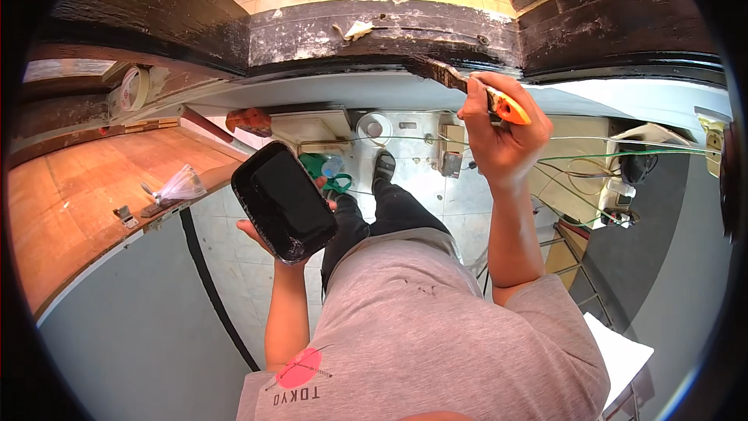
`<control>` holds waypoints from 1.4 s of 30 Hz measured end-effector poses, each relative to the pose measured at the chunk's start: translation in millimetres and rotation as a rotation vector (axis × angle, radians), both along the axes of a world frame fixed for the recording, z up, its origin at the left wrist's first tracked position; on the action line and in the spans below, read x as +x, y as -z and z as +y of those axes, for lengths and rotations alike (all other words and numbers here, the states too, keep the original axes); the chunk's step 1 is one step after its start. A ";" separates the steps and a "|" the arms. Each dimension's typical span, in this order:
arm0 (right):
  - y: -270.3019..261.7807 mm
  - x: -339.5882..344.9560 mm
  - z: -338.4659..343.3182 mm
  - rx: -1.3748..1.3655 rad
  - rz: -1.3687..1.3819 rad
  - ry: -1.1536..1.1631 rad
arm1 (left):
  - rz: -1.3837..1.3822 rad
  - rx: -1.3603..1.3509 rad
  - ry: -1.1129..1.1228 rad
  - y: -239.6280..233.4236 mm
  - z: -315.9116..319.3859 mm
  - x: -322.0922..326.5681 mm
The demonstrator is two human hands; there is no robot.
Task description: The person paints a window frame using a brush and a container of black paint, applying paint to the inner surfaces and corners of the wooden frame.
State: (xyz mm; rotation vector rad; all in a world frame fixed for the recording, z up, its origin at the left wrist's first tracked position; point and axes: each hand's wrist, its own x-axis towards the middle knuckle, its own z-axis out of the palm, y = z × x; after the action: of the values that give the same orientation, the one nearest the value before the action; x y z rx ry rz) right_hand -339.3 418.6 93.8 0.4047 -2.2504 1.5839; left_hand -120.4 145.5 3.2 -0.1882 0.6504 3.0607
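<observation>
My right hand (507, 128) grips the orange handle of a paintbrush (453, 77), its dark bristles against the lower edge of a wooden window sill (385, 35). Fresh glossy black paint shows along that edge, while the sill's upper face is worn, with whitish patches. In my left hand (257, 234), a rectangular tray (284, 202) with rounded corners holds glossy black paint, in front of my body. A small crumpled white scrap (357, 30) lies on the sill.
Dark wooden frame sides flank the sill. An orange-brown wooden door (87, 204) with a knotted plastic bag (178, 184) is at left. A roll of tape (135, 89) stands near it. Green and white wires (619, 155) run at right, by a yellowish wall socket (713, 143).
</observation>
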 end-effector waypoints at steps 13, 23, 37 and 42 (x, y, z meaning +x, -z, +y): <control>-0.4 -5.6 0.5 0.088 0.209 -0.037 | -0.056 0.123 -0.040 5.2 -3.3 8.7; -11.3 3.7 16.1 -0.022 0.082 -0.031 | -0.095 0.082 -0.061 2.0 2.9 13.5; -10.2 3.6 38.3 0.254 0.097 0.200 | -0.100 -0.022 -0.106 -21.5 20.4 -13.3; -14.6 4.4 45.3 0.219 0.155 0.246 | -0.033 0.033 0.002 -6.8 12.7 -15.4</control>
State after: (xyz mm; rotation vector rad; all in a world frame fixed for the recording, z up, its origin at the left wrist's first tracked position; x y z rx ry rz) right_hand -335.0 463.9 108.4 0.2831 -2.2611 1.1505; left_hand -135.9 158.2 9.9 -0.2378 0.5973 3.0575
